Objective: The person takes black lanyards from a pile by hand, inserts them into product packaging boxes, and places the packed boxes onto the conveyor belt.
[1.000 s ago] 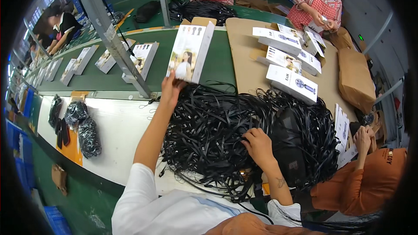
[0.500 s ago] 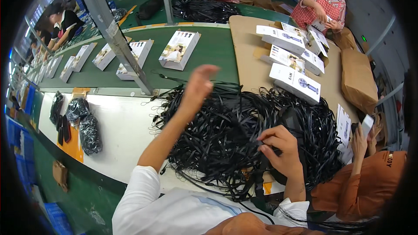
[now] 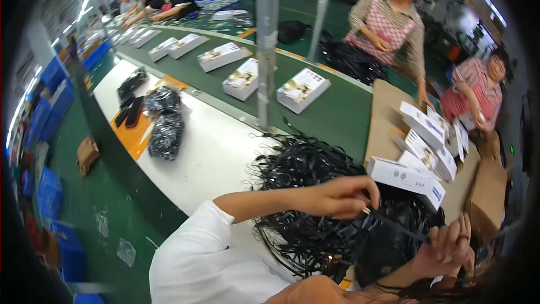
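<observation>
A large tangled pile of black lanyards (image 3: 304,163) lies in front of me. Over it, my left hand (image 3: 346,198) pinches a black lanyard (image 3: 400,227) close to a small light metal-looking end piece. That strap stretches across to my right hand (image 3: 444,250), whose curled fingers close round its other end. The exact grip of the right hand is partly blurred. Just beyond the hands, a white printed box (image 3: 402,177) rests at the pile's far edge.
Several printed boxes (image 3: 304,90) stand along the green conveyor (image 3: 337,129). More boxes sit on a cardboard sheet (image 3: 385,110), where a co-worker's hand (image 3: 424,98) reaches in. A metal post (image 3: 266,50) rises beside the conveyor. Wrapped black bundles (image 3: 166,135) lie on the white table (image 3: 208,146).
My view has swung, shifting the scene. My left hand, raised with fingers loose before, now pinches a lanyard. A co-worker across the conveyor has reached toward the boxes.
</observation>
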Demonstrator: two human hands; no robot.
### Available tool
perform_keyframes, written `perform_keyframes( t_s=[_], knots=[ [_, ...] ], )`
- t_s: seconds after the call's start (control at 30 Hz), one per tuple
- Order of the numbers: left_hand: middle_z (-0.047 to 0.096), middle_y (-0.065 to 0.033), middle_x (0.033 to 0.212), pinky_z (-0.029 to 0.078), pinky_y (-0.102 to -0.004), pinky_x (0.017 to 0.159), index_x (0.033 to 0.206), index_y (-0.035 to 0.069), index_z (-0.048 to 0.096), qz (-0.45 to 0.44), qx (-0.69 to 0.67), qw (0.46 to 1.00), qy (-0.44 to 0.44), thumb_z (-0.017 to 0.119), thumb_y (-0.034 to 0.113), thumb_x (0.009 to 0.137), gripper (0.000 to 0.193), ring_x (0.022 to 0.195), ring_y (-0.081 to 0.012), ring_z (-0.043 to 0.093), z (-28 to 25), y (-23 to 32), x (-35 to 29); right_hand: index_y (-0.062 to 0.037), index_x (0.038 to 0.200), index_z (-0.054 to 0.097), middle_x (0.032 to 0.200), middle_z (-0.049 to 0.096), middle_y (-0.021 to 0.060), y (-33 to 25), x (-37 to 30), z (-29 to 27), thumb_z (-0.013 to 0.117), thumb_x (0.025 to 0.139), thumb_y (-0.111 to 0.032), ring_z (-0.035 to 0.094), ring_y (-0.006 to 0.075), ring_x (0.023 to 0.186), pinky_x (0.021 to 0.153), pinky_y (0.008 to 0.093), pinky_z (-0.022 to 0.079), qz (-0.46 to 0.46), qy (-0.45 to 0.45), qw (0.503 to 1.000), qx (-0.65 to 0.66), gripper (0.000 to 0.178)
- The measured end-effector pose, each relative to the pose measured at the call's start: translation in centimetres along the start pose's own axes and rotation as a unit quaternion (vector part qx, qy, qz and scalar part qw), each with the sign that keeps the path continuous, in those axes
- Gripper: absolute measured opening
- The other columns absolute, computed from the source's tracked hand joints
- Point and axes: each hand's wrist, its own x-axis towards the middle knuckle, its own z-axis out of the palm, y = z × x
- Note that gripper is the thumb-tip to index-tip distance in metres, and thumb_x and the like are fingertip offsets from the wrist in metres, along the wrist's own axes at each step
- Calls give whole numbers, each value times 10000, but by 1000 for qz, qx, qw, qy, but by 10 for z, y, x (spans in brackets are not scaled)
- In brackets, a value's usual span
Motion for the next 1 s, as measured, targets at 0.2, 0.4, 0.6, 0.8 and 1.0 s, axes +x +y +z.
perform_keyframes(
  t_s=[0.2, 0.4, 0.6, 0.8, 1.0],
  knots=[
    [527, -118, 663, 436, -393, 513, 929, 78, 476, 161, 479, 861, -61, 576, 12, 735, 228, 653, -320, 582, 38, 7, 11, 48, 1274, 398, 1245, 488, 138, 113, -14, 26, 731, 566, -229, 491, 299, 1108, 934, 367, 380, 457, -52, 843, -279, 830],
    [478, -15, 567, 374, -253, 372, 857, 18, 508, 301, 782, 540, -81, 540, 201, 723, 230, 471, -168, 516, 43, 26, 27, -19, 1042, 515, 1003, 538, 58, 87, -37, 27, 756, 610, -254, 511, 181, 843, 739, 280, 411, 357, 17, 907, -222, 547],
    [498, -33, 579, 415, -308, 407, 891, 44, 462, 180, 772, 609, 1, 546, 134, 751, 186, 515, -194, 570, 4, 13, 7, 13, 1115, 524, 962, 518, 40, 77, -30, -30, 488, 926, -289, 412, 79, 718, 687, 220, 368, 190, 26, 932, -307, 358],
    [500, -33, 576, 365, -265, 477, 1032, 62, 376, 20, 264, 959, 103, 488, 221, 916, 227, 511, -141, 509, -7, -74, 7, 46, 944, 487, 887, 511, 104, 100, -10, 11, 509, 909, -321, 487, 154, 779, 791, 307, 403, 99, 26, 950, -296, 369],
    [529, 21, 778, 348, -195, 577, 1079, 64, 414, 51, -108, 979, 164, 598, 293, 862, 365, 677, -50, 459, -5, -108, 5, -14, 1095, 450, 690, 452, 33, 109, -13, 21, 430, 953, -237, 402, 88, 542, 562, 262, 403, 204, 68, 977, -3, 265]
  ],
)
